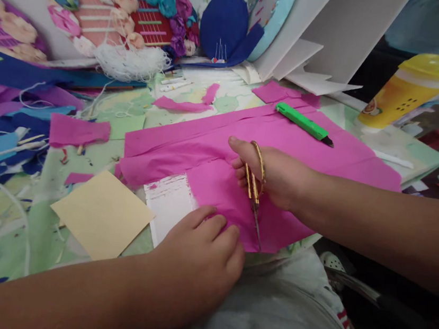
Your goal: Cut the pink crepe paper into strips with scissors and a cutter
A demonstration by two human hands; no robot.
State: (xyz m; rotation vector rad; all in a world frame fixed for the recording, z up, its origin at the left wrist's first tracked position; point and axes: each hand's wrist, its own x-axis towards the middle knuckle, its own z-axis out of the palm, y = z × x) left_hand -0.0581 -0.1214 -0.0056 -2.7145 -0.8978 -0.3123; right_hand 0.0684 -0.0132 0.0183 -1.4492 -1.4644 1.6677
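Pink paper (pixel 349 153) lies spread across the table under both hands. My right hand (pixel 270 173) holds gold-handled scissors (pixel 253 190), their blades pointing down toward the near edge of the pink paper; the blades look closed. My left hand (pixel 208 254) is curled at the paper's near edge, left of the blades, its fingertips turned under and pressed on the pink paper. Beside it a white card (pixel 169 201) with torn pink and dark marks lies partly beneath the pink paper. A green cutter (pixel 302 123) rests on the far part of the paper.
A yellow square of paper (pixel 103 215) lies left of the white card. Blue and purple scraps (pixel 3 132) with white cord cover the left side. Paper-flower decorations and white string (pixel 132 62) stand behind. A yellow cup (pixel 412 95) is at the back right.
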